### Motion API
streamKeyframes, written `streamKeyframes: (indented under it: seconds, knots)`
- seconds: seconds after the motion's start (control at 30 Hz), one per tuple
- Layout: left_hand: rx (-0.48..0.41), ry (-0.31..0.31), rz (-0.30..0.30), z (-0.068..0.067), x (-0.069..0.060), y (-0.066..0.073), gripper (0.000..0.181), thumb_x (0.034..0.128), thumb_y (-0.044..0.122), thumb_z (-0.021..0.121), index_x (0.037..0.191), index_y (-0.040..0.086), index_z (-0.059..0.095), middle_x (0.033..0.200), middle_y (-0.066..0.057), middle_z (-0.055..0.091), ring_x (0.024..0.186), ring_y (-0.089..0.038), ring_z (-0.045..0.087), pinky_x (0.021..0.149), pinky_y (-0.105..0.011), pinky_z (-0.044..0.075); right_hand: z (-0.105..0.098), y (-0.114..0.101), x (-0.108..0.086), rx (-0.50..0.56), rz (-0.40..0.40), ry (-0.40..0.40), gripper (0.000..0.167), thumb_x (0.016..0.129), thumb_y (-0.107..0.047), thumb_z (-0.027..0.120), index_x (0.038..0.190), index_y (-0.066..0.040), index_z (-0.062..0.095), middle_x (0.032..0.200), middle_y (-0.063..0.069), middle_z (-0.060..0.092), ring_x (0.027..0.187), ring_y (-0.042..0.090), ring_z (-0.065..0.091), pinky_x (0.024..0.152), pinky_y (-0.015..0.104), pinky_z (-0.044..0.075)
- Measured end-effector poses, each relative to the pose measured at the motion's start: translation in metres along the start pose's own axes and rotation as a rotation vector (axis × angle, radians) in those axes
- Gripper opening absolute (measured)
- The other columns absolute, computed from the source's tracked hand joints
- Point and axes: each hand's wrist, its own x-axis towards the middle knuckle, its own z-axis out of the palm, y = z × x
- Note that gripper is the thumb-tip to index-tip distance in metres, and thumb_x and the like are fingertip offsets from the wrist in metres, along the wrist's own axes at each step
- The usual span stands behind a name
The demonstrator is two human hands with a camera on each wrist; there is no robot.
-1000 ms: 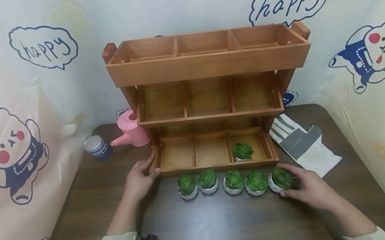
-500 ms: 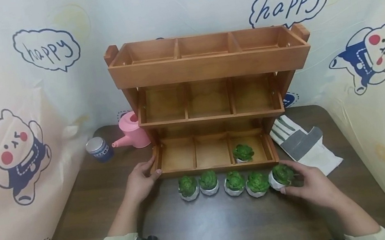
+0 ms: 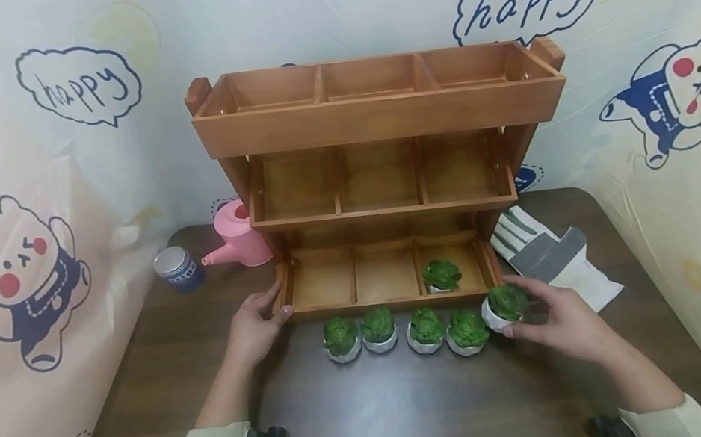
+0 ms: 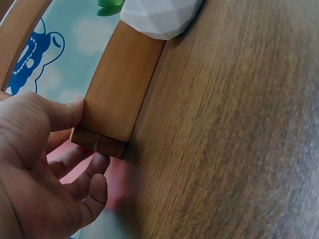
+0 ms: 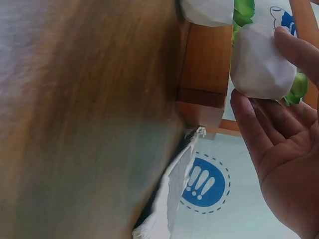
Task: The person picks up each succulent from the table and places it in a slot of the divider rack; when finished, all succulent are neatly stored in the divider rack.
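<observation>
**At the right front corner of the wooden three-tier shelf (image 3: 381, 117), a potted succulent (image 3: 505, 305) is hanging in the right hand (image 3: 563, 319)!**

And there it is: the right hand is holding the white faceted pot between thumb and fingers, curled round its side, and the right wrist view is showing the base clear of the dark wooden table (image 3: 382, 433). Over on the other side, the left hand (image 3: 257, 328) is gripping the shelf's bottom left corner, thumb lying against the front board, fingers bending round the end.

Four more potted succulents (image 3: 425, 331) are standing upright in a row before the bottom tier, two on the left, two on the right, a small gap between the pairs. Another succulent (image 3: 442, 276) is sitting inside the bottom tier's right compartment.

Behind the left hand, a pink watering can (image 3: 239, 234) is standing partly behind the shelf, a blue lidded jar (image 3: 179, 270) waiting near its spout. Across on the right, a white-and-grey work glove (image 3: 550, 257) is lying beside the shelf. A cartoon-printed curtain (image 3: 319, 11) is backing everything, "happy" showing twice in speech bubbles.
</observation>
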Motion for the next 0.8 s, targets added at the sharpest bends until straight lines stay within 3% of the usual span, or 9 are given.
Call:
streamKeyframes:
  seconds: [0.3, 0.8]
  knots:
    - [0.001, -0.001, 0.002, -0.002, -0.001, 0.0, 0.066, 0.0972, 0.035, 0.073, 0.157, 0.027, 0.047, 0.141, -0.015, 0.055, 0.128, -0.041, 0.053, 0.106, -0.065, 0.044, 0.001, -0.01, 0.012, 0.006, 0.006, 0.019, 0.08, 0.077, -0.029, 0.094, 0.146, -0.008, 0.057, 0.123, 0.015, 0.072, 0.102, 0.03, 0.073, 0.087, 0.048, 0.06]
    - [0.007, 0.004, -0.001, 0.0, 0.0, -0.001, 0.065, 0.0975, 0.036, 0.073, 0.157, 0.028, 0.047, 0.142, -0.015, 0.055, 0.129, -0.041, 0.053, 0.106, -0.065, 0.044, 0.007, -0.026, 0.035, 0.015, -0.059, -0.005, 0.079, 0.077, -0.032, 0.093, 0.146, -0.017, 0.058, 0.119, 0.013, 0.074, 0.099, 0.029, 0.074, 0.084, 0.049, 0.061]
